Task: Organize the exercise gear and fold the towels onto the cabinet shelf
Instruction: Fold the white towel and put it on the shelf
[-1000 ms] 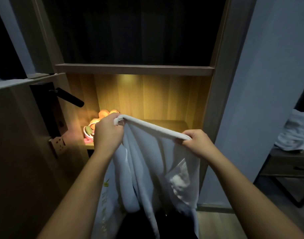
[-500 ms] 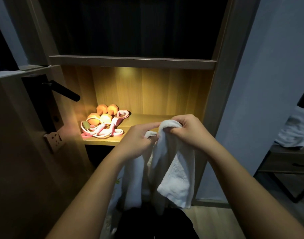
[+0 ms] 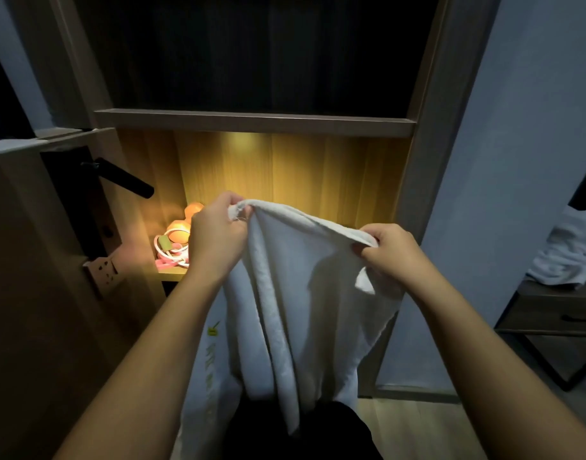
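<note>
Left hand (image 3: 215,240) and right hand (image 3: 389,252) pinch the towel (image 3: 304,293) top edge, hanging before the lit shelf (image 3: 172,272); corners should meet squarely, edge taut, before folding.

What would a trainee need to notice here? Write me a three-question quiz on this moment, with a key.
1. True or false: the white towel already lies folded on the lit shelf.
2. Which hand grips the towel's top edge? A) left hand only B) right hand only C) both
3. Fill in: the orange and pink exercise gear sits at the ____ end of the shelf.

Key
1. False: it hangs in the air in front of the cabinet.
2. C: each hand pinches one end of the top edge, held apart.
3. Left, partly hidden behind the left hand.
</note>
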A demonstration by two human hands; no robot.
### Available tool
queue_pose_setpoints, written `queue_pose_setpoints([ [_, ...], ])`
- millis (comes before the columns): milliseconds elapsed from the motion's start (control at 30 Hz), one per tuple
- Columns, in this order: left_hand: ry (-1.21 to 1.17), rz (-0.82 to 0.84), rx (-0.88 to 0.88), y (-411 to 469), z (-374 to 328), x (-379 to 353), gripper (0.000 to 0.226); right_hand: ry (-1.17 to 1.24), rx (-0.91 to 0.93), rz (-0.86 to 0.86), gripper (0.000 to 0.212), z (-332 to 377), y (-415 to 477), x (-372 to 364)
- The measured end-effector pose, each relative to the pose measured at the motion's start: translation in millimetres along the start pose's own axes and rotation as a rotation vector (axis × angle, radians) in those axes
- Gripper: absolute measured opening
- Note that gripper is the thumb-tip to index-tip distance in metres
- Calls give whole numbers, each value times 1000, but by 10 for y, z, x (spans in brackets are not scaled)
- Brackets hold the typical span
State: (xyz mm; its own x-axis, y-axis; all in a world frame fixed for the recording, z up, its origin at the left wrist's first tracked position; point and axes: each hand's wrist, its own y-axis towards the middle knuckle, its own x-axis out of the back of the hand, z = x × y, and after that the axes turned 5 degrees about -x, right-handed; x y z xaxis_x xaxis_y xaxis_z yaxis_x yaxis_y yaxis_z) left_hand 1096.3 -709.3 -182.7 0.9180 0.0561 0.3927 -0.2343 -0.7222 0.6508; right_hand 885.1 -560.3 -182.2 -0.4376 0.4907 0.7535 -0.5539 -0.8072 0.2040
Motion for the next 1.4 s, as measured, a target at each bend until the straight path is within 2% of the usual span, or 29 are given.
queue_pose_setpoints([
  [167, 81, -3, -16, 106, -46, 67, 8, -13, -41, 180, 30, -31, -54, 178],
  [333, 148, -13, -27, 179, -101, 94, 9, 47, 150, 173, 23, -8, -108, 239],
  [433, 195, -45, -23, 279, -123, 116, 9, 242, 308, 257, 57, 32, -179, 313],
  [500, 220, -20, -18, 358, -122, 113, 10, 371, 399, 378, 63, 102, -217, 371],
  [667, 211, 99, 14, 410, -95, 25, 12, 469, 480, 374, 44, 231, -247, 370],
  [733, 167, 126, 21, 393, -93, -18, 9, 500, 486, 470, 44, 274, -255, 334],
  [800, 153, 145, 19, 384, -116, -52, 8, 626, 419, 645, 43, 284, -218, 324],
  [867, 142, 162, 10, 380, -156, -75, 8, 689, 375, 720, 40, 291, -170, 340],
  [967, 115, 197, -17, 363, -206, -102, 9, 572, 430, 579, 26, 303, -108, 336],
  [1033, 83, 210, -33, 345, -228, -114, 10, 508, 439, 520, 29, 312, -73, 336],
  [1167, 22, 193, -29, 327, -290, -111, 14, 457, 417, 576, 53, 301, -45, 308],
  [1333, -12, 241, -17, 299, -392, -110, 26, 407, 423, 613, 61, 337, -19, 290],
  [1400, 1, 264, -10, 287, -431, -107, 27, 372, 425, 599, 58, 358, -13, 272],
])
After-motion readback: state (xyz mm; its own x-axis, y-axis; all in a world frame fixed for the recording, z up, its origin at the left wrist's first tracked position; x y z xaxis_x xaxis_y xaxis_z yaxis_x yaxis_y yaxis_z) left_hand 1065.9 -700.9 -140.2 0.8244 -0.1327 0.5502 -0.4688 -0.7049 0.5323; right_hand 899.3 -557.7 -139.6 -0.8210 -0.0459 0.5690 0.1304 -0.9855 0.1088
